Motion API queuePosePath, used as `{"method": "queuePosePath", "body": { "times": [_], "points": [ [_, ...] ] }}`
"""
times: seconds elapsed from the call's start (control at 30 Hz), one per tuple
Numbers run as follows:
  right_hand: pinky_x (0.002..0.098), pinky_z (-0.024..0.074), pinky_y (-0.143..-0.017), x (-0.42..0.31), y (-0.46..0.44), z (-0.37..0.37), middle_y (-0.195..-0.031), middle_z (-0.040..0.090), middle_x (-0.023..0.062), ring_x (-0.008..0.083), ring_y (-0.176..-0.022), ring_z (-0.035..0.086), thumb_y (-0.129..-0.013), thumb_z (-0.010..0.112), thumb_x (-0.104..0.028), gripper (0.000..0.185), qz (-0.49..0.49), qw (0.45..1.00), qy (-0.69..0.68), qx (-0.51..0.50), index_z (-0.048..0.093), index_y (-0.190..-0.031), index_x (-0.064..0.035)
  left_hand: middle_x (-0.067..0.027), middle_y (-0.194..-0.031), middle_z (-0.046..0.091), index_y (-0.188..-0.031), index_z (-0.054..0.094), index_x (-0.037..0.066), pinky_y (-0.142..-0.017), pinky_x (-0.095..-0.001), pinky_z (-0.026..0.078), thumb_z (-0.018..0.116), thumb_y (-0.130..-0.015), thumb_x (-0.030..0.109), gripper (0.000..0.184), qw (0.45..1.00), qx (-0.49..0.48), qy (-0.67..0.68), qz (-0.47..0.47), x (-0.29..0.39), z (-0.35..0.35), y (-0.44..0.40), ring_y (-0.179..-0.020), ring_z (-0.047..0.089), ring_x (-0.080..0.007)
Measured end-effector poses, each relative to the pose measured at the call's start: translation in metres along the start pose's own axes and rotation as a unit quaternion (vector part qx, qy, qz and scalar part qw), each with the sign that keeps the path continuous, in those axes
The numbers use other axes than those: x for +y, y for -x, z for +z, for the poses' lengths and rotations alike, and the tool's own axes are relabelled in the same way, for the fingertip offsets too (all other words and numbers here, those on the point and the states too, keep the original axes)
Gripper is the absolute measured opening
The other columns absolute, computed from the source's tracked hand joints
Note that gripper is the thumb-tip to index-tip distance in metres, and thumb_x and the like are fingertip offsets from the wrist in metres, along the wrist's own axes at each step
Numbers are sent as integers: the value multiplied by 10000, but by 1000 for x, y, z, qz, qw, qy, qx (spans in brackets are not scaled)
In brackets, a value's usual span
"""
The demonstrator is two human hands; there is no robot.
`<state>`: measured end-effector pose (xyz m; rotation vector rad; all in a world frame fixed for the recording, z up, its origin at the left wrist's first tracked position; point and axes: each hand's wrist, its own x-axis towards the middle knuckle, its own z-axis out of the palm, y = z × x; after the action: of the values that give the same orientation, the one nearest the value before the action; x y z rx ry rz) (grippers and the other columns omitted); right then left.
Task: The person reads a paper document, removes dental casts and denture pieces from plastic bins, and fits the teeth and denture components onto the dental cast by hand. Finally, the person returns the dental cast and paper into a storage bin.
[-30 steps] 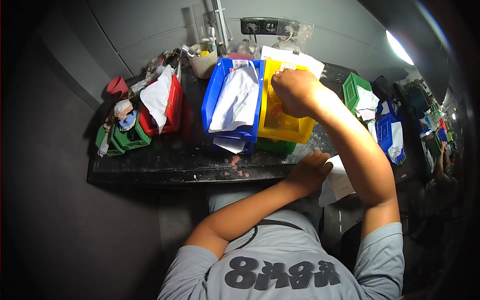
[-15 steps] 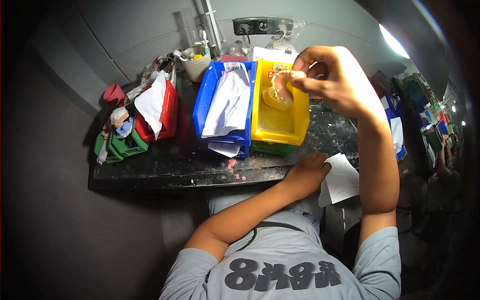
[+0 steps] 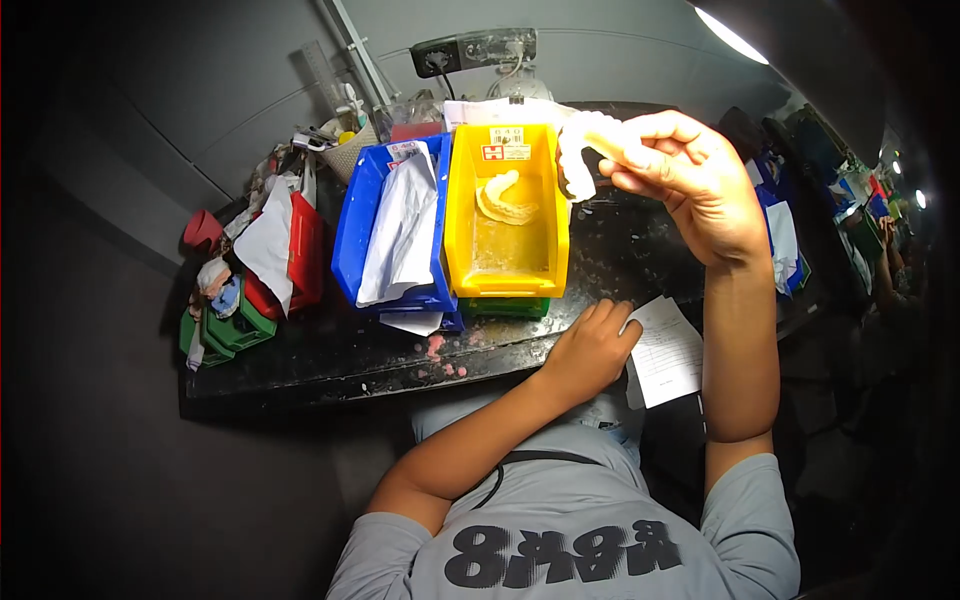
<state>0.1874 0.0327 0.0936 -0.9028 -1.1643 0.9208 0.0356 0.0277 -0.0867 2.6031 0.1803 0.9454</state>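
Note:
Up beside the yellow bin's right rim, my right hand (image 3: 672, 170) pinches a denture (image 3: 585, 150), a pale U-shaped arch of teeth that looks washed out under the lamp. Inside the yellow bin (image 3: 508, 285) lies a cream-coloured dental cast (image 3: 507, 203). My left hand (image 3: 592, 350) rests at the table's front edge, fingers loosely bent and lying down, with no object seen in them. Its thumb is at the edge of a sheet of paper with writing (image 3: 668, 350); whether it presses on the sheet I cannot tell.
Left of the yellow bin is a blue bin (image 3: 350, 250) holding crumpled white paper. Red (image 3: 307, 240) and green (image 3: 250, 330) bins stand farther left on the black table (image 3: 300, 360). A cup of tools (image 3: 350, 155) and a power strip (image 3: 475, 50) are at the back. A lamp (image 3: 730, 35) shines from upper right.
The denture has moved from above the yellow bin to beyond its right rim and turned in my right hand. The cast in the bin is now uncovered. The view has shifted.

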Motion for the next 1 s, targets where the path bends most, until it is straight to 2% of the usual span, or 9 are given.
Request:
{"method": "queuePosePath", "body": {
  "times": [0.27,0.47,0.53,0.67,0.73,1.0],
  "points": [
    [332,614,-881,-5,6,0,-1044,722,177,240,-956,738,-936,685,-23,237,-16,1000,0,-12,634,-1148,69,-189,-1167,613,-989,616,-2,-885,-403,501,684,-712,23,287,1000,-6,-6,-1,0,2,0,-982,588,-327],
    [327,592,-936,-9,9,-4,-1095,714,170,225,-1039,714,-974,647,-85,271,21,993,-96,-64,634,-1191,76,-188,-1181,610,-996,618,0,-895,-409,502,690,-698,32,308,1000,-9,-12,1,1,1,0,-993,588,-331],
    [334,584,-961,-11,12,-2,-1142,699,184,249,-1064,704,-970,649,-80,286,44,983,-165,-74,632,-1203,86,-187,-1184,609,-1000,619,1,-899,-412,503,692,-694,35,316,1000,-10,-10,0,0,2,0,-994,588,-332],
    [351,581,-976,-9,17,1,-1171,689,192,277,-1069,701,-969,646,-74,286,43,983,-177,-37,632,-1204,90,-190,-1191,606,-1012,628,4,-899,-419,508,693,-687,38,333,1000,-9,-9,-3,0,3,1,-997,589,-338],
    [256,584,-907,-11,18,2,-1264,638,203,199,-1053,678,-1023,561,-108,386,50,990,-131,-28,510,-1351,90,-191,-1191,606,-1013,631,5,-896,-421,510,692,-686,38,334,1000,-7,-7,-5,1,3,1,-998,589,-340],
    [278,598,-910,-17,24,8,-1279,619,243,234,-1070,687,-1028,548,-104,407,43,988,-145,-32,472,-1366,108,-193,-1192,598,-1042,645,-6,-879,-423,510,687,-687,38,360,1000,-9,-5,-6,1,1,1,-994,589,-336]
  ]
}}
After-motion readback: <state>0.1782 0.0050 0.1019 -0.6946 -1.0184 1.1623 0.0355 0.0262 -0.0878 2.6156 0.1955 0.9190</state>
